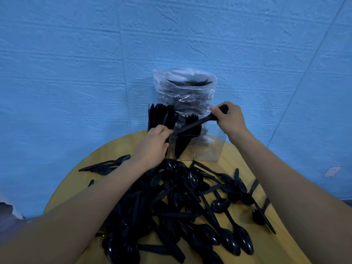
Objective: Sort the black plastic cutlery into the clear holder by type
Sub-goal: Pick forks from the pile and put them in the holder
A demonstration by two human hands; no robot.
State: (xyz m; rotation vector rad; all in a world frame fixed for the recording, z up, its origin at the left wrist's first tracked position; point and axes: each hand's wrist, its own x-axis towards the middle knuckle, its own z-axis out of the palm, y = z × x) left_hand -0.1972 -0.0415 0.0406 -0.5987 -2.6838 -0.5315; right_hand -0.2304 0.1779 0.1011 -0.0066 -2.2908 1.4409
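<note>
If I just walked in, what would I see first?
A big heap of black cutlery covers the yellow table right in front. Behind it stands the clear holder, with forks bunched in its left side, and a plastic bag of more cutlery against the blue wall. The right hand grips a fork over the holder, while the left hand reaches into it.

Your view is dim, cool, blue-tinted. Soft even light, shadows faint. Glare glints on the plastic bag (185,88) and spoon bowls (231,242). Wide-angle bending curves the table edge (62,189); forearms soften near the corners.
</note>
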